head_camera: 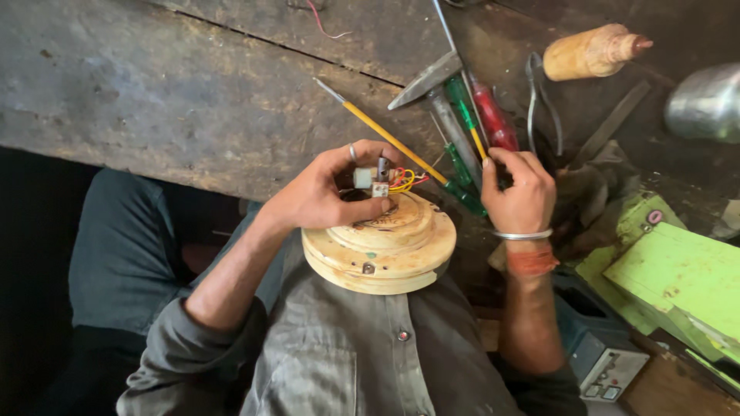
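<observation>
Item: round cream housing [381,250], propped at the table [193,100] edge against our chest. Our left hand [324,192] pinches a small white part [363,178] on its top, beside coloured wires [405,181]. At 3 o'clock from it, our right hand [520,192] closes its fingers among the screwdrivers [470,123]; what they grip we cannot tell. Risks, in our judgement: the unsupported housing tipping off; wires tearing under a pull; neighbouring tools rolling.
</observation>
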